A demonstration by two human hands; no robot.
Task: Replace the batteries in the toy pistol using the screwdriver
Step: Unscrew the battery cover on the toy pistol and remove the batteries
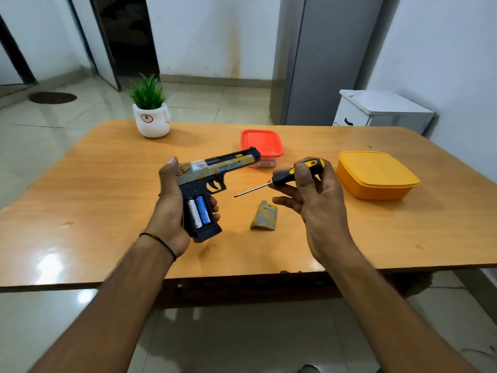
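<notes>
The toy pistol (pixel 215 170) is being held by the left hand (pixel 172 208), two batteries (pixel 199 211) exposed. The screwdriver (pixel 285 177) is being gripped by the right hand (pixel 320 195). The grip cover (pixel 265 216) is lying on the table (pixel 107 184).

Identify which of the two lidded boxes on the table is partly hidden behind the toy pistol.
The red-lidded box: the toy pistol overlaps its front, while the yellow box sits clear of it, further right.
</notes>
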